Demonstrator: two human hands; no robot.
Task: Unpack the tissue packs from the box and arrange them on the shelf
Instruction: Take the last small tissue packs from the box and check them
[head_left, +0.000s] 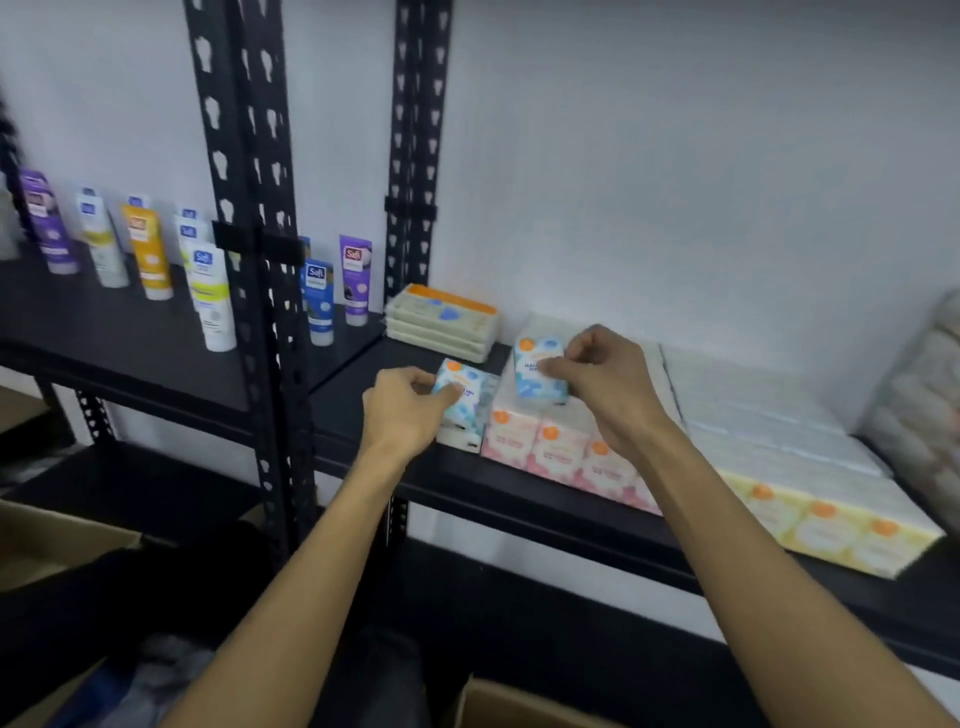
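My left hand (408, 408) grips a small blue-and-white tissue pack (462, 392) just above a white pack standing on the black shelf (363, 410). My right hand (605, 387) pinches a second blue-and-white tissue pack (535, 369) over the row of pink tissue packs (550, 441). To the right lie white tissue packs (753, 410) and yellow tissue packs (821, 530). A cardboard box (519, 706) shows at the bottom edge, its inside hidden.
A flat stack of cream packs (441, 322) lies at the shelf's back left. Black uprights (260, 260) divide it from a shelf of cosmetic tubes (213, 291). A wrapped bundle (919, 405) stands at far right. Another cardboard box (57, 545) sits at lower left.
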